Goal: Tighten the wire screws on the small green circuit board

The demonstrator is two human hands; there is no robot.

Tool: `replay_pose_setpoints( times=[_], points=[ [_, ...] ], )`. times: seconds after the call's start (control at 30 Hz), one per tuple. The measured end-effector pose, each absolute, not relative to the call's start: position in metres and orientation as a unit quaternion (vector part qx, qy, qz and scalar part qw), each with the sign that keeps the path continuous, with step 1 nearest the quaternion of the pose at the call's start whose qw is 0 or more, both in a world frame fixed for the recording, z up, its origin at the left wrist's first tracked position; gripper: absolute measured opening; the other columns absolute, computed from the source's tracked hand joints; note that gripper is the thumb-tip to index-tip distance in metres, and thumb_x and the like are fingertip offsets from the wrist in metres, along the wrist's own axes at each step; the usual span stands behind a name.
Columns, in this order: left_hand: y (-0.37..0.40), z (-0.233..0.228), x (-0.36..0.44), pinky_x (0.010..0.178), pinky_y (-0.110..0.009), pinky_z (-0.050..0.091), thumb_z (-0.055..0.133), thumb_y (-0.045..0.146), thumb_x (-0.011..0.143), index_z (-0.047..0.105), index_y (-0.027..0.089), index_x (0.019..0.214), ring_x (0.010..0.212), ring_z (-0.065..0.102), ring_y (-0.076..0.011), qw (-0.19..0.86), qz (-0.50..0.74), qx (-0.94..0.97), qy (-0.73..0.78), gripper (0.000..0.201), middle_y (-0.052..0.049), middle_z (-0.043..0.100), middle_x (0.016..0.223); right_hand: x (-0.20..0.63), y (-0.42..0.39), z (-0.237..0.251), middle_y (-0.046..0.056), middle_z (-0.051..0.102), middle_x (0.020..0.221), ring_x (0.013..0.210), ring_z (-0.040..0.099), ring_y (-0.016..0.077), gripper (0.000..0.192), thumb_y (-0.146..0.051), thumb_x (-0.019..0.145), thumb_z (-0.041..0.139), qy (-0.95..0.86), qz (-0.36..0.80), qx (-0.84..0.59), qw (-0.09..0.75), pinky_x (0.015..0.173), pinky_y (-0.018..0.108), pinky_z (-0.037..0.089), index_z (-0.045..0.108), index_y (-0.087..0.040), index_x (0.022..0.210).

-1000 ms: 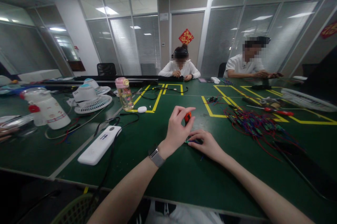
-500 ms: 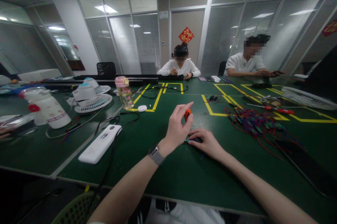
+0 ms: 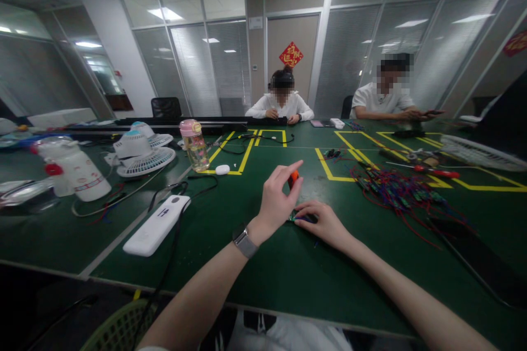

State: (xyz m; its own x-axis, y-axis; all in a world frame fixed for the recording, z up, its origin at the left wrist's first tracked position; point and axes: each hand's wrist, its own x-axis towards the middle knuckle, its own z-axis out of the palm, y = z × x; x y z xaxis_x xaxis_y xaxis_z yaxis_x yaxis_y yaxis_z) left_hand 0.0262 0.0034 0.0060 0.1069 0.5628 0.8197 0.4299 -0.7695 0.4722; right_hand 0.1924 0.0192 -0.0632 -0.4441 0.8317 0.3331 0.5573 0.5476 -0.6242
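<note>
Little has shifted: both hands stay put on the green table (image 3: 263, 279). Nearest, the right hand (image 3: 323, 222) lies flat, fingers pressed on a small dark part (image 3: 302, 218) with wires. Just left of it, the left hand (image 3: 276, 197) pinches an orange-handled tool (image 3: 292, 177) upright above that part; it seems a fastening step, calling for a steady, plumb tip. Beyond, right of it, lies a wire pile (image 3: 397, 194).

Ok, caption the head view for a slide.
Left hand grips an orange-handled tool upright while the right hand pins a small wired part on the green table.
</note>
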Motion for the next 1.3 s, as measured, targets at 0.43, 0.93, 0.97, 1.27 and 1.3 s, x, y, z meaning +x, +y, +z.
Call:
replay_pose_setpoints(
  times=[0.43,0.93,0.97,1.27,1.3],
  points=[
    [0.0041,0.0063,0.0261,0.082,-0.029,0.048,0.058,0.02,0.089,0.06,0.02,0.118,0.088,0.057,-0.0158,0.045,0.584,0.728,0.355,0.029,-0.004,0.058,0.096,0.1925,0.0198,-0.0644,0.007,0.073,0.102,0.099,0.064,0.0258,0.009,-0.026,0.076,0.07,-0.822,0.215,-0.422,0.317,0.093,0.043,0.046,0.076,-0.022,0.082],
    [0.0049,0.0058,0.0258,0.089,-0.03,0.046,0.048,0.012,0.092,0.053,0.019,0.127,0.099,0.057,-0.0155,0.057,0.576,0.744,0.335,0.035,-0.006,0.059,0.108,0.1927,0.0192,-0.0637,0.008,0.073,0.102,0.098,0.064,0.0253,0.01,-0.026,0.077,0.069,-0.825,0.213,-0.42,0.314,0.092,0.043,0.046,0.077,-0.022,0.083],
    [0.0051,0.0055,0.026,0.088,-0.03,0.047,0.049,0.013,0.092,0.054,0.019,0.125,0.097,0.057,-0.0154,0.051,0.578,0.742,0.336,0.035,-0.005,0.059,0.105,0.1926,0.0192,-0.0636,0.008,0.073,0.102,0.098,0.064,0.0253,0.011,-0.025,0.077,0.069,-0.825,0.213,-0.42,0.313,0.093,0.043,0.046,0.077,-0.021,0.083],
    [0.0044,0.0053,0.0254,0.088,-0.031,0.047,0.047,0.014,0.093,0.053,0.021,0.126,0.097,0.058,-0.0158,0.056,0.576,0.748,0.325,0.034,-0.006,0.061,0.106,0.1926,0.0192,-0.0636,0.007,0.073,0.103,0.099,0.064,0.0257,0.01,-0.025,0.076,0.07,-0.821,0.216,-0.426,0.312,0.093,0.043,0.046,0.077,-0.023,0.084],
    [0.0044,0.005,0.0254,0.086,-0.03,0.048,0.048,0.015,0.093,0.054,0.021,0.125,0.095,0.059,-0.0156,0.051,0.577,0.746,0.329,0.033,-0.005,0.061,0.103,0.1926,0.0191,-0.0633,0.007,0.073,0.103,0.1,0.064,0.0258,0.01,-0.025,0.076,0.07,-0.821,0.215,-0.427,0.311,0.093,0.043,0.046,0.077,-0.023,0.084]
  ],
)
